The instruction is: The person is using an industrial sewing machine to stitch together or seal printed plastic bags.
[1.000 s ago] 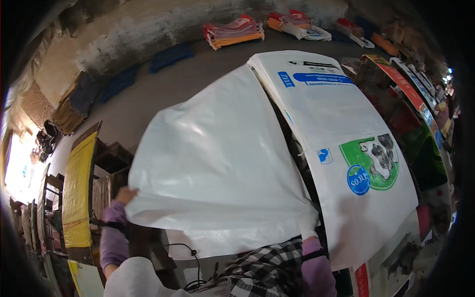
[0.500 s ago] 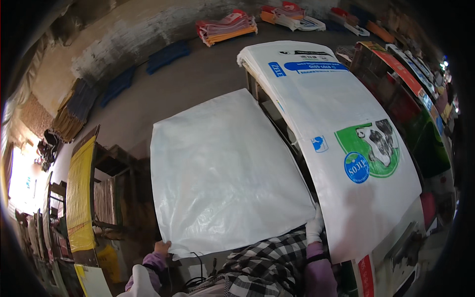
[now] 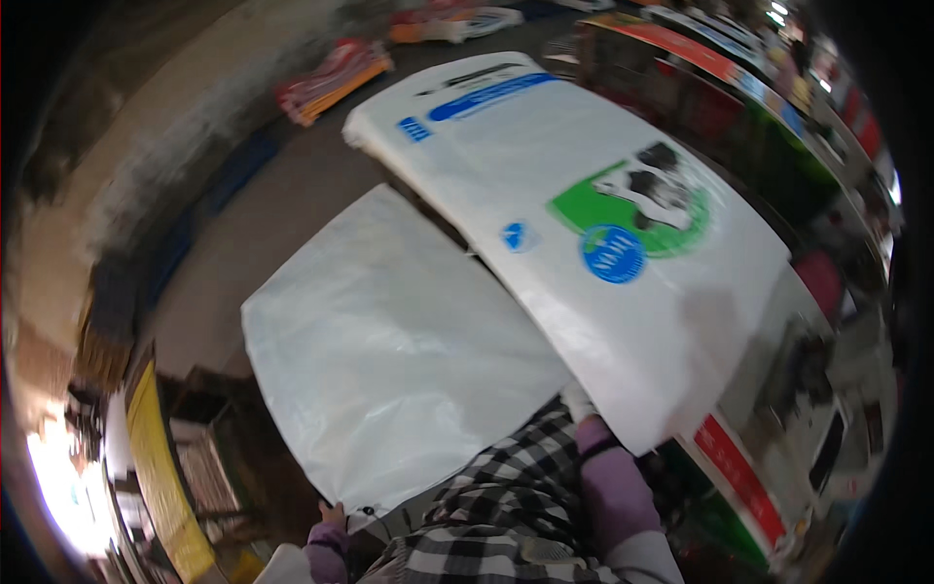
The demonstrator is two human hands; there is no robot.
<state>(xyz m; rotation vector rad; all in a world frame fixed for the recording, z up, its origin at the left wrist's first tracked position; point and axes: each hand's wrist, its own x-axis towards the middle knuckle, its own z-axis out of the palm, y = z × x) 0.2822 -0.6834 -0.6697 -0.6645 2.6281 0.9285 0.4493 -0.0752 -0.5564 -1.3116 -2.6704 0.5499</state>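
Note:
A blank white plastic sack (image 3: 399, 360) lies flat in front of me, its near edge against my black-and-white checked clothing. My bare left hand (image 3: 333, 512) is closed on its near left corner, though the fingers are a little blurred. At the near right corner my right hand (image 3: 576, 399), in a white glove, grips the edge; its fingertips are partly hidden by the sack. Close along the right side lies a stack of printed white sacks (image 3: 623, 331), the top one showing a cow on a green patch and blue marks.
Beyond the stack stands a table (image 3: 671, 49) with a red-orange edge. Folded sacks in red and orange (image 3: 336, 80) lie on the floor by the wall. A yellow-covered stand (image 3: 161, 477) is at my left. Grey equipment (image 3: 808, 389) sits at the right.
My view has swung to the right, so the sacks appear further left and tilted. Both hands remain at the same two corners of the blank sack.

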